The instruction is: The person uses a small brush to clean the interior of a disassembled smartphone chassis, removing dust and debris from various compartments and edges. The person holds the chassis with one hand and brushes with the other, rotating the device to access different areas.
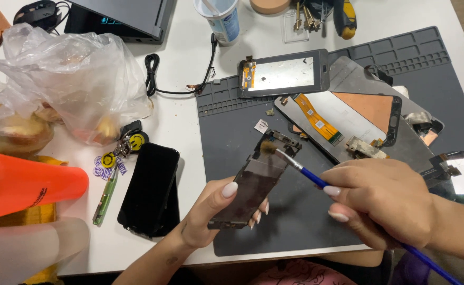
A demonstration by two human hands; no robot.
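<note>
Your left hand point(211, 216) has its fingers closed around the near end of a dark phone frame point(255, 182), thumb on top, holding it tilted above the grey work mat point(232, 132). Your right hand point(382, 203) pinches the blue-handled brush point(306, 173), whose bristles touch the frame's far end, next to a small flex part there.

Just beyond the frame, further right on the mat, lie several loose screens with orange ribbon cables point(316, 120). To the left, off the mat, a black phone point(148, 187) rests on the white table, with keys and a crumpled plastic bag point(71, 79) beyond it.

The risks, as I judge them: your grip covers only one end, so a firm brush stroke could lever the frame out of your fingers onto the mat. The bristles could also snag the flex part, or sweep dust onto the screens behind.
</note>
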